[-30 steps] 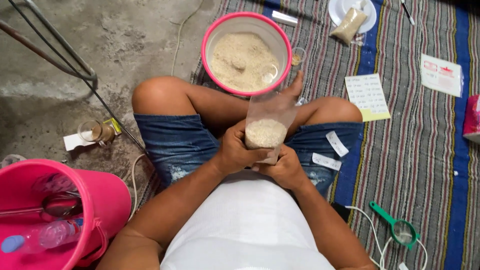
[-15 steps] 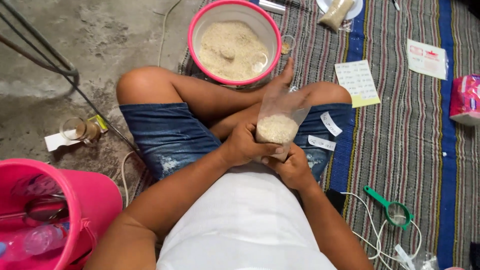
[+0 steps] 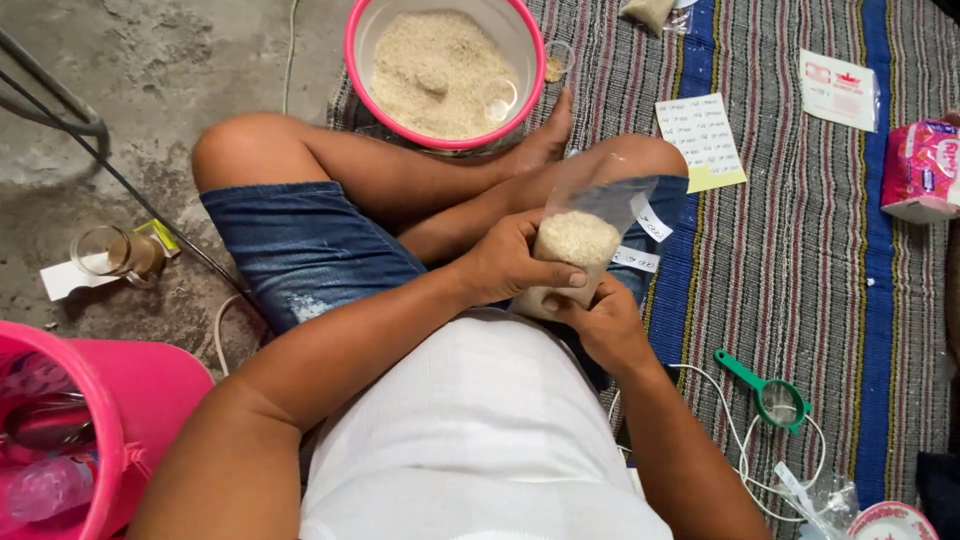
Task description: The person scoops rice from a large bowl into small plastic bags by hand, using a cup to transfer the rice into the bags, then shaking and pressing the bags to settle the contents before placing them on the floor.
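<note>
Your left hand (image 3: pixel 510 265) wraps the grain-filled clear bag (image 3: pixel 575 240) over your lap, right hand (image 3: pixel 600 320) cupping it from below; its open top leans toward your knee, so a loosened hold would likely spill grain onto the mat (image 3: pixel 800 260).

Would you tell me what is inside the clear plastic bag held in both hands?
The clear plastic bag holds pale grain filling its lower part; the upper part looks empty. The left hand and right hand cover its bottom.
</note>
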